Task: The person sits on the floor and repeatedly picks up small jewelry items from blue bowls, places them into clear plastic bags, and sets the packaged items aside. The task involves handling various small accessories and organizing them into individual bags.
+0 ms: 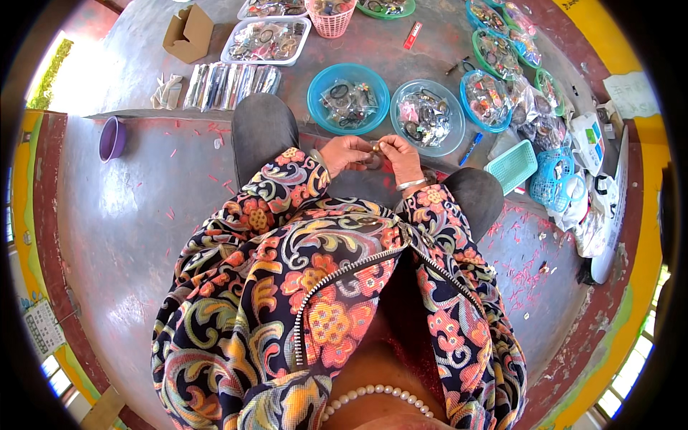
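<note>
My left hand point(345, 154) and my right hand point(401, 158) meet in front of me between my knees. Fingertips of both pinch a small gold-coloured piece point(375, 148), too small to name. Something clear, perhaps thin plastic, shows just below it between the hands. Just beyond my hands stands a blue basin point(312, 107) holding small bagged items and dark rings. Beside it on the right, a clear pale-blue bowl point(459, 136) holds similar mixed small pieces.
A blue marker pen point(471, 149) and a green basket point(527, 168) lie right of my hands. White trays point(304, 54), a pink basket point(333, 27), a cardboard box point(188, 34), gloves point(166, 92) and flat packets point(231, 86) stand farther off. A purple bowl point(112, 140) sits at left.
</note>
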`<state>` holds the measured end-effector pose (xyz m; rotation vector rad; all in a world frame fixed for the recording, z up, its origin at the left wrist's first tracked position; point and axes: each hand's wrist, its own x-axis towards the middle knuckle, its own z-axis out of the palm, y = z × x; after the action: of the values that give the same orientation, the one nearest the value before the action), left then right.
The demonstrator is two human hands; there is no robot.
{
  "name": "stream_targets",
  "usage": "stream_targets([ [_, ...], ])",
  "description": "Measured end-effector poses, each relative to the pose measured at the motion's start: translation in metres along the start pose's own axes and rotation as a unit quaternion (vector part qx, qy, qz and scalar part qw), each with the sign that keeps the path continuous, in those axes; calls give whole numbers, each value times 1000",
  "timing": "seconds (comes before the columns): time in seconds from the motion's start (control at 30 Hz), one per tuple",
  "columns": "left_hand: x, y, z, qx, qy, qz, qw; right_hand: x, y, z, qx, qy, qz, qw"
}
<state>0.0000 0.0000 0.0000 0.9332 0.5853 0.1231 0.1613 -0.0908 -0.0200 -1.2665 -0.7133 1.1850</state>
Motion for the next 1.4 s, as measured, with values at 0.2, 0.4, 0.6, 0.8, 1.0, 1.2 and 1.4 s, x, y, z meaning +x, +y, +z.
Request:
stream_targets([
  [0.2,3,-4,-6,-64,19,-28,997,-1,-2,10,-42,22,-46,998],
  [0.4,0,-4,0,-29,-26,-35,999,-2,-2,9,-85,12,-35,996],
  [0.6,0,-6,1,-12,-12,-66,998,-5,-4,15,-83,-20,-1,996],
  [0.8,0,1,-2,-60,83,-43,994,2,1,4,-29,18,31,999],
  [1.0,6,-8,-18,-147,144,26,978,-4,-14,9,8,23,129,991],
  [1.2,5,-3,-13,-167,156,41,973,-6,-3,4,56,-10,180,982],
  [1.4,-1,2,-6,-144,113,24,983,-3,4,1,120,12,162,979],
])
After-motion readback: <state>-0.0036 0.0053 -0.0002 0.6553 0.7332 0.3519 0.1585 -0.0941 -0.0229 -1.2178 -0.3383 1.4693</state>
